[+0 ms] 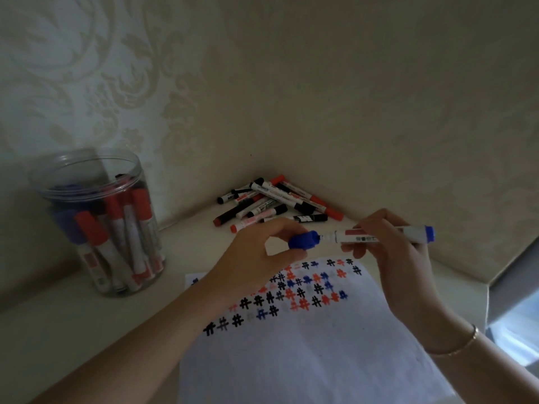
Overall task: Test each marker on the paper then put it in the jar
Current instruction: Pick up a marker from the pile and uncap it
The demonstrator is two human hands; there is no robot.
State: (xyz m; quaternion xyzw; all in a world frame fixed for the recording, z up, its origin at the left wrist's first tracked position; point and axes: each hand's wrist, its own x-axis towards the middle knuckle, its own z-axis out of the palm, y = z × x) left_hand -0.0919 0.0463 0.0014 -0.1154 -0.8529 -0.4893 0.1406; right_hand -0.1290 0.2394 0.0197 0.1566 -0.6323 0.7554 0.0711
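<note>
The jar [99, 225] stands on the bench [73, 325] at the left of the frame, markers upright inside it. A pile of markers [277, 204] lies at centre, in the corner where two walls meet. The paper [306, 345] lies at lower centre. Above its upper edge the left hand [256, 252] and right hand [399, 249] hold a marker [361, 236] level between them.

Patterned wallpaper [87, 83]; gold bracelet [463, 345]; cream tabletop [73, 330].
</note>
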